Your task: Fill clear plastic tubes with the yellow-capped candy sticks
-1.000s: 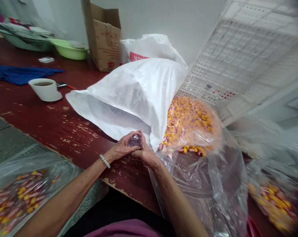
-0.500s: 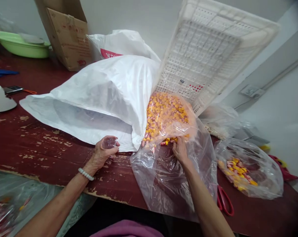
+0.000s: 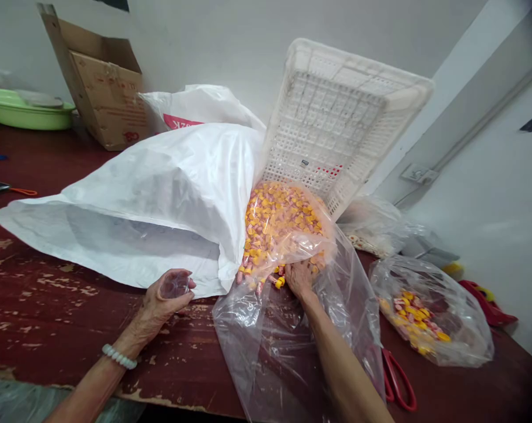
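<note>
My left hand, with a pale beaded bracelet on the wrist, is closed around a small clear plastic cup. It is held above the table near the front edge of a white sack, whose mouth gapes toward the left. My right hand reaches into a clear plastic bag. Its fingers are hidden at the edge of a heap of small yellow-and-pink pieces. A few loose yellow-and-pink pieces lie just left of the fingertips.
Behind the bag leans a white plastic crate. A second clear bag with similar pieces and red scissors are at the right. An open cardboard box and a green basin stand at the back left of the red table.
My right hand has pushed deeper into the pieces at the bag's mouth. The cup stays in my left hand. The whole view has shifted, with most things now lower and further left.
</note>
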`<state>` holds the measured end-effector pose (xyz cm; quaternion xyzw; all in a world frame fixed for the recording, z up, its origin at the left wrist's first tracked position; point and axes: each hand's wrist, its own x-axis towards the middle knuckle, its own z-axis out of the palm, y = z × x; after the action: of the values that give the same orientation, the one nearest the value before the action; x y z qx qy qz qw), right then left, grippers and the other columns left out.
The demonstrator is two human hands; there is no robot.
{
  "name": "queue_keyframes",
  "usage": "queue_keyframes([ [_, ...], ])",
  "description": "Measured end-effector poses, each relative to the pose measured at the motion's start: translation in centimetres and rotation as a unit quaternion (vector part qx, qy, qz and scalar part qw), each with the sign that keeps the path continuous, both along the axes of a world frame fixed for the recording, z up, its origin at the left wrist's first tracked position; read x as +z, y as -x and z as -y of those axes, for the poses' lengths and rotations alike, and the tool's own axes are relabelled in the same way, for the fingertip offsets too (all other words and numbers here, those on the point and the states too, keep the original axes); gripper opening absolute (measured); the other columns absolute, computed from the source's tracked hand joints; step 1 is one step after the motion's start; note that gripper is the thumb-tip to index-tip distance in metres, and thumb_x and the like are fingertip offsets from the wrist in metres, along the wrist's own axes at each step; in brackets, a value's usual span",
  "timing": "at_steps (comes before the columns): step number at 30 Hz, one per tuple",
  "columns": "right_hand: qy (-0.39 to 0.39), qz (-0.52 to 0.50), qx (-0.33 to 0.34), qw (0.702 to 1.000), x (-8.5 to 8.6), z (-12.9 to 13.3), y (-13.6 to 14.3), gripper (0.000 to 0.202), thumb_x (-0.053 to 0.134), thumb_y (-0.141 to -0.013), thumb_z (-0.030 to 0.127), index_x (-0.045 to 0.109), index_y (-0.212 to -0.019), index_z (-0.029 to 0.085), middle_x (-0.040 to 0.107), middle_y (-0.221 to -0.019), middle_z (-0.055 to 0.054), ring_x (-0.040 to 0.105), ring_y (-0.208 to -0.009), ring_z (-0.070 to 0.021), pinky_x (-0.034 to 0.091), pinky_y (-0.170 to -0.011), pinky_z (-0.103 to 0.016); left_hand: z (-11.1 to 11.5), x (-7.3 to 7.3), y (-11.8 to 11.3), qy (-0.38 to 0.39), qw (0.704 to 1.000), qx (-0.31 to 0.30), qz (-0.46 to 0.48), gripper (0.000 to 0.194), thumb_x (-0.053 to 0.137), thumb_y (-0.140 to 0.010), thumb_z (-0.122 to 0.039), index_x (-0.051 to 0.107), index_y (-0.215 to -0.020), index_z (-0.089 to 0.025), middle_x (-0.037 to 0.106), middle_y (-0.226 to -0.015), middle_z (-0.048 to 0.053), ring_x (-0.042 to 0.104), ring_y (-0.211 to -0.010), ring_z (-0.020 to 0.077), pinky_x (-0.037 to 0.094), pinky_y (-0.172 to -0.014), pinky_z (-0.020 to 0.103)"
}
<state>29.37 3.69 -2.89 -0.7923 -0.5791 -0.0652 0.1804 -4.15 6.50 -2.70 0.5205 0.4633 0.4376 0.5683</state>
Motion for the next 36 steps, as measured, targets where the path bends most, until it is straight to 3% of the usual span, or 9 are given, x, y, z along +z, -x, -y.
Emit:
queue_keyframes([
  [3,0.014,0.016,-0.069,0.997,-0.6,1.3,1.9,0.033,0.04,-0.089,0.032,0.054,-0.117,0.021,0.053,-0.115,-0.018,0.054,-0.101,-0.0297,0.041,-0.081,-0.05,0.1,-0.1,0.0,-0.001,1.0,-0.007,-0.001,0.054,0.078,-0.053,-0.031,0.053,-0.1,-0.018,0.063,-0.086,0.003,0.061,-0.07,0.0163,0.051,-0.049,0.023],
  [9,0.065,0.003,-0.014,0.998,0.3,2.3,3.2,0.029,0.051,-0.085,0.038,0.057,-0.111,0.026,0.055,-0.113,-0.009,0.057,-0.091,-0.0204,0.044,-0.076,-0.032,1.2,0.7,-0.1,-0.04,0.999,-0.005,-0.004,0.047,0.077,-0.055,-0.027,0.056,-0.095,-0.018,0.065,-0.097,0.005,0.06,-0.068,0.0119,0.046,-0.052,0.02],
  [13,0.058,-0.006,-0.038,0.998,1.5,2.1,2.0,0.027,0.05,-0.086,0.038,0.061,-0.104,0.021,0.055,-0.113,-0.011,0.053,-0.1,-0.024,0.04,-0.085,-0.039,2.8,2.1,-0.6,-0.061,0.998,-0.005,-0.007,0.044,0.074,-0.058,-0.023,0.056,-0.097,-0.018,0.067,-0.091,0.004,0.061,-0.071,0.0129,0.048,-0.059,0.021],
  [17,0.021,-0.031,-0.053,0.998,3.3,3.6,1.5,0.032,0.038,-0.092,0.033,0.058,-0.104,0.013,0.057,-0.11,-0.015,0.05,-0.106,-0.024,0.038,-0.09,-0.039,4.5,2.5,-2.0,-0.064,0.996,-0.056,-0.011,0.04,0.072,-0.057,-0.019,0.055,-0.093,-0.016,0.067,-0.079,0.003,0.063,-0.069,0.0152,0.05,-0.064,0.026],
  [21,-0.028,-0.175,0.064,0.982,5.2,7.3,4.4,0.039,0.022,-0.096,0.035,0.054,-0.107,0.017,0.061,-0.098,-0.007,0.056,-0.091,-0.0169,0.044,-0.081,-0.03,6.1,2.3,-3.6,-0.122,0.982,-0.123,-0.069,0.035,0.065,-0.06,-0.013,0.056,-0.094,-0.016,0.067,-0.083,0.004,0.063,-0.075,0.0166,0.05,-0.069,0.027],
  [23,-0.053,-0.256,0.165,0.951,6.2,9.1,6.7,0.034,0.028,-0.095,0.038,0.055,-0.106,0.02,0.06,-0.099,-0.004,0.056,-0.091,-0.016,0.044,-0.082,-0.03,6.7,2.6,-4.2,-0.154,0.968,-0.163,-0.115,0.036,0.061,-0.061,-0.011,0.057,-0.097,-0.016,0.067,-0.086,0.004,0.063,-0.077,0.0159,0.049,-0.07,0.026],
  [26,-0.052,-0.255,0.253,0.932,7.3,10.7,9.7,0.026,0.036,-0.094,0.034,0.055,-0.105,0.021,0.057,-0.102,-0.005,0.052,-0.097,-0.0167,0.041,-0.088,-0.032,7.4,3.6,-4.6,-0.194,0.944,-0.204,-0.171,0.039,0.058,-0.062,-0.01,0.057,-0.101,-0.016,0.066,-0.089,0.002,0.06,-0.075,0.0139,0.047,-0.068,0.024],
  [32,-0.008,-0.196,0.329,0.924,7.8,11.0,11.3,0.025,0.044,-0.092,0.032,0.057,-0.11,0.022,0.056,-0.109,-0.008,0.05,-0.107,-0.0192,0.04,-0.095,-0.038,7.5,4.5,-4.8,-0.223,0.928,-0.219,-0.202,0.03,0.059,-0.065,-0.013,0.058,-0.094,-0.014,0.063,-0.082,0.001,0.055,-0.068,0.0122,0.042,-0.062,0.022],
  [36,-0.05,-0.239,0.318,0.916,7.5,10.5,11.1,0.035,0.045,-0.091,0.034,0.05,-0.124,0.024,0.051,-0.123,-0.009,0.048,-0.115,-0.0191,0.041,-0.098,-0.038,7.7,4.1,-4.8,-0.211,0.933,-0.238,-0.172,0.034,0.058,-0.066,-0.014,0.058,-0.099,-0.014,0.063,-0.085,0.002,0.056,-0.07,0.0127,0.042,-0.063,0.022],
])
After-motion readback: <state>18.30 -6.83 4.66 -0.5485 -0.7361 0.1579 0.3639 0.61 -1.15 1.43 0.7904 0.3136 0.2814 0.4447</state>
